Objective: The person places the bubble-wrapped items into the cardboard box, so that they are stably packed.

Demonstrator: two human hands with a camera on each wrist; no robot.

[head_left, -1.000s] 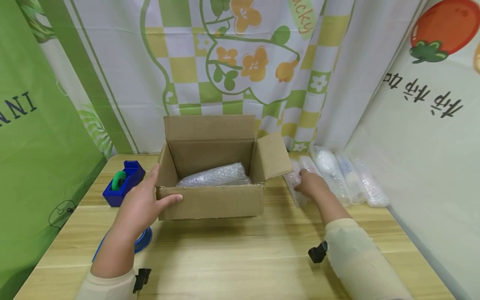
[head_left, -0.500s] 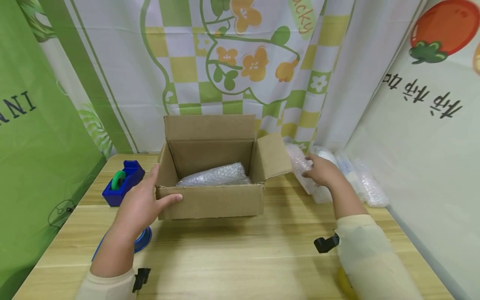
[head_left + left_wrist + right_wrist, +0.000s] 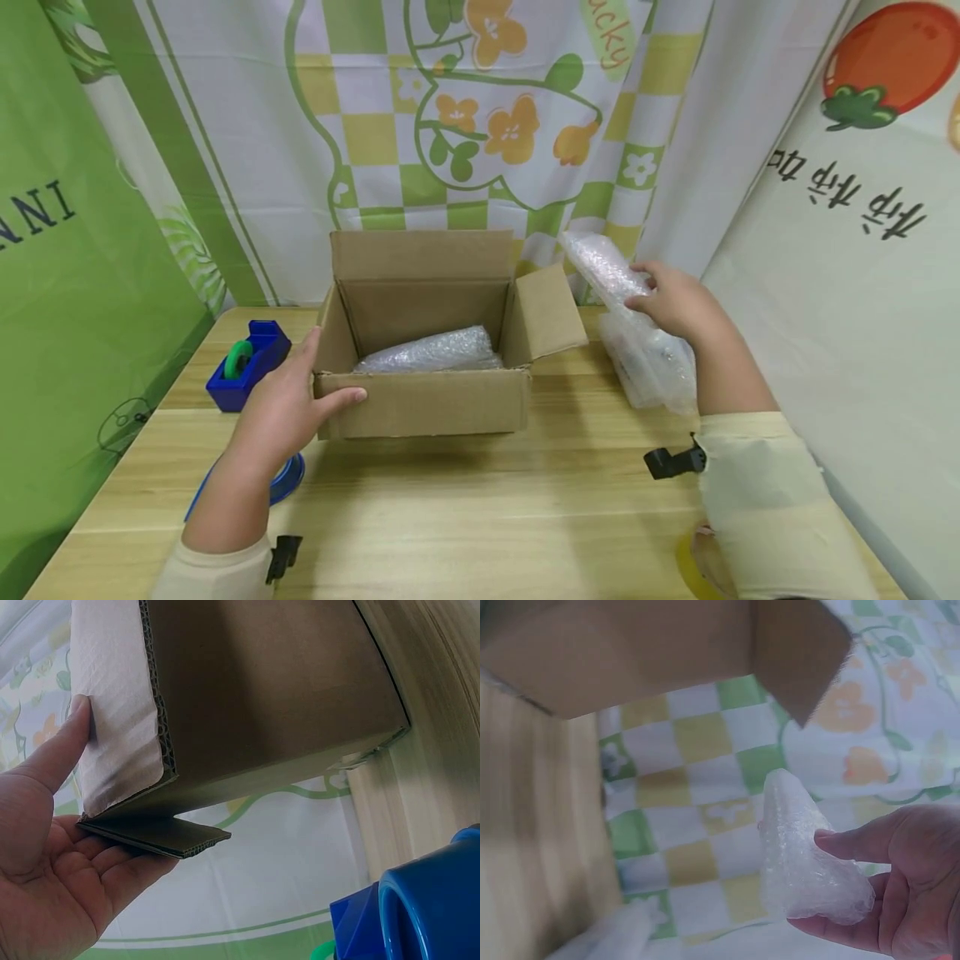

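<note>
An open cardboard box (image 3: 423, 407) stands on the wooden table, its back and right flaps raised. My left hand (image 3: 279, 408) grips its front left corner. In the left wrist view the thumb lies on one flap (image 3: 116, 712), with the fingers under another flap (image 3: 161, 834). Inside the box lies a bubble-wrapped bundle (image 3: 431, 348); its contents are unclear. To the right of the box, my right hand (image 3: 678, 307) holds a long bubble-wrapped package (image 3: 603, 265) between thumb and fingers, raised and tilted. More wrapped packages (image 3: 648, 367) lie below it, partly hidden by the forearm.
Left of the box stands a blue tape dispenser (image 3: 251, 367) with a green roll. A blue ring-shaped item (image 3: 288, 480) sits partly behind the left forearm. Beside the right sleeve is a yellow tape roll (image 3: 692, 568). A printed curtain (image 3: 465, 108) hangs behind the table.
My right hand has taken hold of the bubble-wrapped package at the row's left end and lifted it up off the table, drawing slightly right. The left hand has stayed on the box.
</note>
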